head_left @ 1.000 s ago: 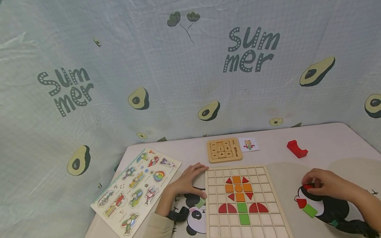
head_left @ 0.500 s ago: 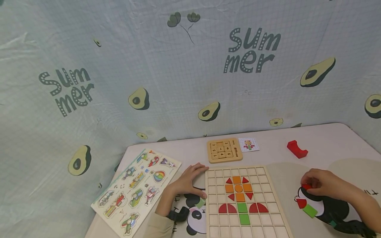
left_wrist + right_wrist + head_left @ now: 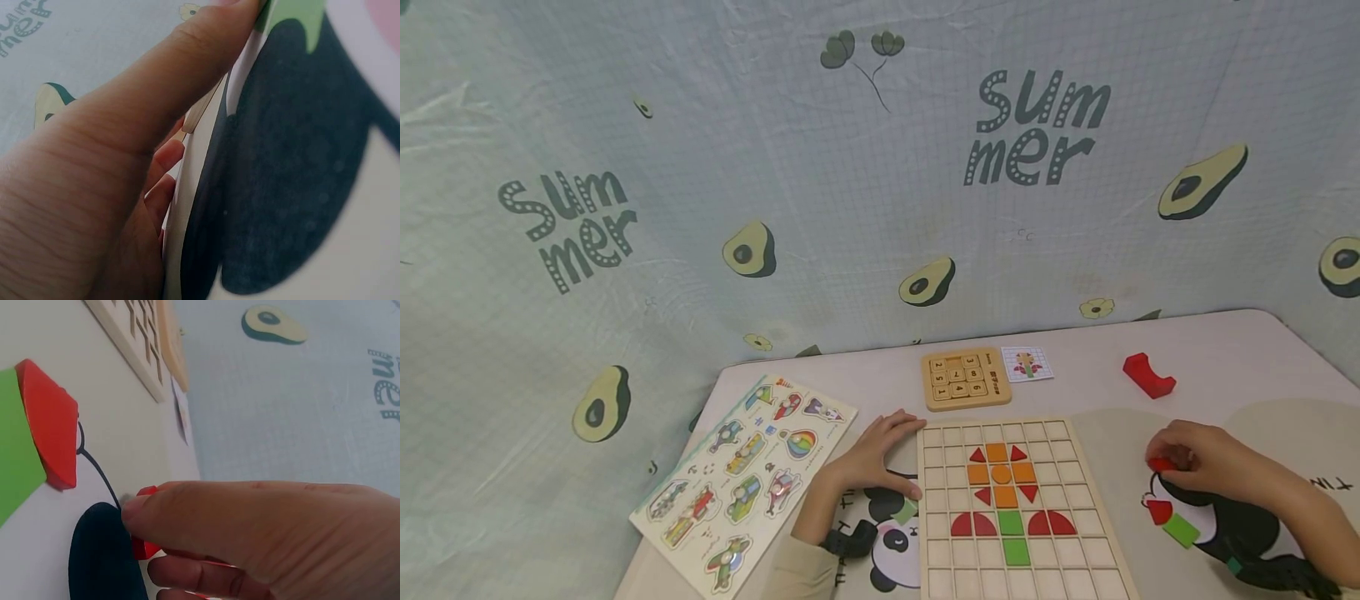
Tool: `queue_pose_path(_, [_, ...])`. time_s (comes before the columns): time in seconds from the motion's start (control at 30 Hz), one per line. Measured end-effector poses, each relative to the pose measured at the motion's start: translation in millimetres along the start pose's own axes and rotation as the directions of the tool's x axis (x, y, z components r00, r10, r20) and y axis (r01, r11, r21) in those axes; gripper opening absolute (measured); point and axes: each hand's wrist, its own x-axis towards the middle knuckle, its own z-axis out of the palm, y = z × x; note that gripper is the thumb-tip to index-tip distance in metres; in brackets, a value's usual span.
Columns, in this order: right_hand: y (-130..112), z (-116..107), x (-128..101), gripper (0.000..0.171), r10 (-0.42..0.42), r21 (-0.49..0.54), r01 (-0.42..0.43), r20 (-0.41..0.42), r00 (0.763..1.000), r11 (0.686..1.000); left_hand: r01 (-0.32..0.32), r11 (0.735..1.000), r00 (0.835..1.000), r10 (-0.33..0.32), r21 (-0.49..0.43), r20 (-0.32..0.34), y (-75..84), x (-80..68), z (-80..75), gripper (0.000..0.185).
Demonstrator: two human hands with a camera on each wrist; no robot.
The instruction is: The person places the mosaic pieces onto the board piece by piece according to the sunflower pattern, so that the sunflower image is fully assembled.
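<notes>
My right hand (image 3: 1202, 457) pinches a small red wooden block (image 3: 145, 549) between thumb and fingers, low over the printed mat right of the board. Most of that block's shape is hidden by the fingers. Just below it lie a red rounded block (image 3: 1160, 512) and a green rectangular block (image 3: 1182, 531), side by side. My left hand (image 3: 876, 454) is spread, its thumb and fingertips at the left edge of the wooden grid board (image 3: 1060, 454). Set in the board are orange squares, an orange circle (image 3: 1001, 474), red triangles, red quarter-rounds (image 3: 984, 525) and green squares (image 3: 1011, 523).
Behind the board lie a wooden number slide puzzle (image 3: 966, 380) and a small pattern card (image 3: 1027, 365). A red arched block (image 3: 1148, 377) lies at the back right. On the left is a picture puzzle board (image 3: 745, 483) showing vehicles. A patterned cloth (image 3: 850, 183) hangs behind the table.
My right hand has shifted slightly left and away from me with the red block, coming nearer the board. The left hand stays put at the board's edge.
</notes>
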Motion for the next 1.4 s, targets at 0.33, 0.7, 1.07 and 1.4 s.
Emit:
queue_pose_path(0.33, [-20.5,0.3,9.2,0.027,-0.116,0.062,0.116,-0.011,0.993,0.991,-0.003,1.0,1.0,0.003,-0.006,-0.002,-0.6,0.1,0.3,0.094])
queue_pose_path(0.7, [-51.6,10.2,21.6,0.021,-0.14,0.137,0.126,0.099,0.985,0.983,0.0,1.0,1.0,0.0,0.0,0.002,-1.5,0.1,0.5,0.094])
queue_pose_path(1.07, [-78.1,25.2,27.4,0.017,-0.244,0.185,0.221,0.11,0.964,0.958,0.006,1.0,1.0,-0.006,-0.002,0.008,-0.5,0.2,0.4,0.094])
queue_pose_path(1.4, [-102.9,48.7,31.5,0.013,-0.29,0.206,0.253,0.176,0.941,0.945,-0.006,1.0,1.0,0.006,0.002,0.006,0.7,0.1,0.1,0.094])
